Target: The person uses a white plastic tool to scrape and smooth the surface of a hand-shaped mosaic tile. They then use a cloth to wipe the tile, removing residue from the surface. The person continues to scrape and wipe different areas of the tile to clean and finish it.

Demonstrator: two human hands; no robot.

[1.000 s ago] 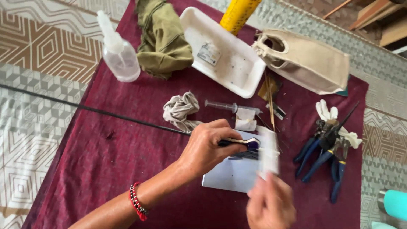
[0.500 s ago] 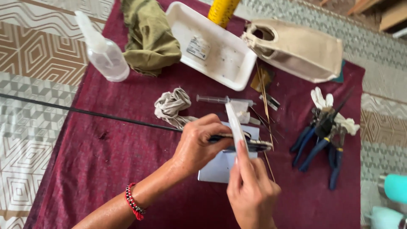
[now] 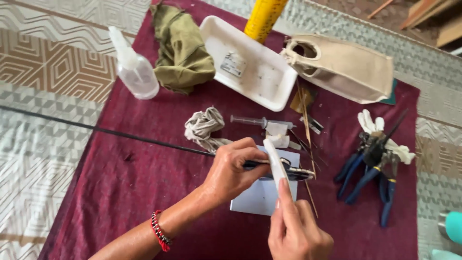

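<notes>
My left hand (image 3: pixel 231 171) grips a long thin black rod (image 3: pixel 101 131) near its right end, over a pale sheet of paper (image 3: pixel 257 197) on a maroon cloth (image 3: pixel 125 188). The rod runs off to the left edge. My right hand (image 3: pixel 296 228) pinches a narrow white strip (image 3: pixel 274 163) and holds it upright against the rod's tip, where a dark wrapped piece (image 3: pixel 296 174) sits. A red and black bead bracelet is on my left wrist.
A syringe (image 3: pixel 255 121), crumpled rag (image 3: pixel 204 127), thin sticks (image 3: pixel 305 130) and blue-handled pliers (image 3: pixel 368 168) lie around the paper. Further back stand a squeeze bottle (image 3: pixel 132 70), olive cloth (image 3: pixel 180 50), white tray (image 3: pixel 250 65), yellow tube (image 3: pixel 263 17) and beige pouch (image 3: pixel 346 67).
My right hand has brought the white strip up from the right and set it against the rod's tip. My left hand keeps its grip on the rod.
</notes>
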